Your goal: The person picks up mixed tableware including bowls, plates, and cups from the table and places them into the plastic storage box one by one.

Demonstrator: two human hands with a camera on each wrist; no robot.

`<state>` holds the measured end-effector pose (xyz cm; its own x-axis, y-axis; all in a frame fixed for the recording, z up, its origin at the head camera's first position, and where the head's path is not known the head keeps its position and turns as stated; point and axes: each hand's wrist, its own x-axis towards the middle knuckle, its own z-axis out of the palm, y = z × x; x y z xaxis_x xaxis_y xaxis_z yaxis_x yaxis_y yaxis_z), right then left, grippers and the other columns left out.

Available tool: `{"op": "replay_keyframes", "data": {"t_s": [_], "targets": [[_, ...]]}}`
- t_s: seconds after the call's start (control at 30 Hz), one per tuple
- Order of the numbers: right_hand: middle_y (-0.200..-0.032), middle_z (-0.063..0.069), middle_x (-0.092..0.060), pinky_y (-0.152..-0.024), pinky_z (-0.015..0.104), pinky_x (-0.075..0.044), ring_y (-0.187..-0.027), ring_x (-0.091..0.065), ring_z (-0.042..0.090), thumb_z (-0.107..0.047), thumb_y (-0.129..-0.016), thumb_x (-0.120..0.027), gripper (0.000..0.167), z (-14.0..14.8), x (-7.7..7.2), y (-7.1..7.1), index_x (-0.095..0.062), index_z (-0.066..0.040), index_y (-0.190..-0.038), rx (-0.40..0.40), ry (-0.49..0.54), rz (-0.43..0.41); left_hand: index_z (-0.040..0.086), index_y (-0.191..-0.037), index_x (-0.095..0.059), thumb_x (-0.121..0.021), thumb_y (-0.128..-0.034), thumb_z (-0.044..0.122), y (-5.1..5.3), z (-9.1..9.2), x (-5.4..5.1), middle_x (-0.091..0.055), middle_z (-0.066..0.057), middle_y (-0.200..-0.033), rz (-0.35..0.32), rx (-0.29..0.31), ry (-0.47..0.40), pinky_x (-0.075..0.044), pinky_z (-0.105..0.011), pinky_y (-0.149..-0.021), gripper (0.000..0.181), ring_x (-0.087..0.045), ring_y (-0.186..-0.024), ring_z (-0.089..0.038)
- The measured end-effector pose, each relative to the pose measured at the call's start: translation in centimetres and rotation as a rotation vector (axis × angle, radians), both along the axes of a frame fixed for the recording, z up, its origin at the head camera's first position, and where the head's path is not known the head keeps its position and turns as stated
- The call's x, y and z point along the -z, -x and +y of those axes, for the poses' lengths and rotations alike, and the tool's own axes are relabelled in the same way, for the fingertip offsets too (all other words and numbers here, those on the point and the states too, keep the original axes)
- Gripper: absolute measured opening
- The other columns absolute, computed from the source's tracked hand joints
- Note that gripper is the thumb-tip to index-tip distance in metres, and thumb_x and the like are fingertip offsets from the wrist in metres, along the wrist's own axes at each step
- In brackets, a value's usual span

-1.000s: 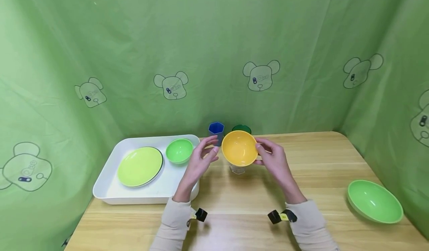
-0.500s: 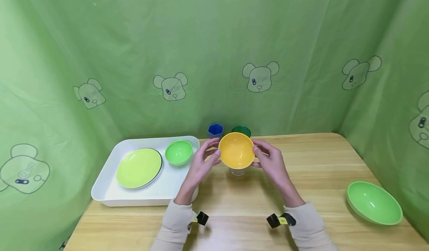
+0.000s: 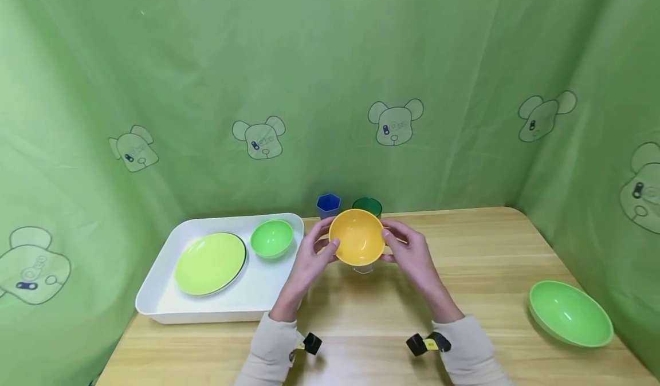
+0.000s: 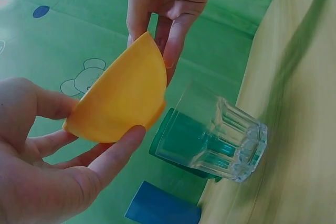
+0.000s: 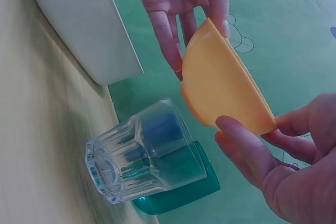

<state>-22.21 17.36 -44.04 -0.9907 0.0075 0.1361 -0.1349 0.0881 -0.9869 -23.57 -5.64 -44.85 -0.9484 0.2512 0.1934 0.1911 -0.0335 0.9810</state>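
A small orange bowl is held up between both hands, its inside tilted toward the head camera. My left hand grips its left rim, thumb near the edge and fingers against the outer wall. On the opposite side my right hand pinches the rim the same way. Below and behind the bowl stands a clear glass, mostly hidden in the head view. A green cup and a blue cup stand behind it at the table's back edge.
At the left, a white tray holds a lime-green plate stacked on another dark-edged one, and a small green bowl. A larger green bowl lies far right on the wooden table. Green curtain surrounds the table.
The orange bowl has shifted slightly left and down in the head view. My left hand, apart from the bowl a second ago, has come to hold its left rim. The right hand keeps its grip.
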Motion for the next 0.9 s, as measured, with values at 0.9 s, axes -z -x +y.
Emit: {"op": "replay_keyframes", "data": {"t_s": [0.9], "targets": [[-0.134, 0.023, -0.058, -0.08, 0.036, -0.064, -0.106, -0.07, 0.028, -0.021, -0.108, -0.056, 0.04, 0.35, -0.36, -0.41, -0.057, 0.0, -0.141, -0.075, -0.043, 0.013, 0.006, -0.147, -0.051, -0.049, -0.0978, -0.009, -0.31, -0.61, -0.58, -0.053, -0.025, -0.139, -0.057, -0.037, -0.012, -0.065, -0.043, -0.079, 0.051, -0.064, -0.113, -0.037]]}}
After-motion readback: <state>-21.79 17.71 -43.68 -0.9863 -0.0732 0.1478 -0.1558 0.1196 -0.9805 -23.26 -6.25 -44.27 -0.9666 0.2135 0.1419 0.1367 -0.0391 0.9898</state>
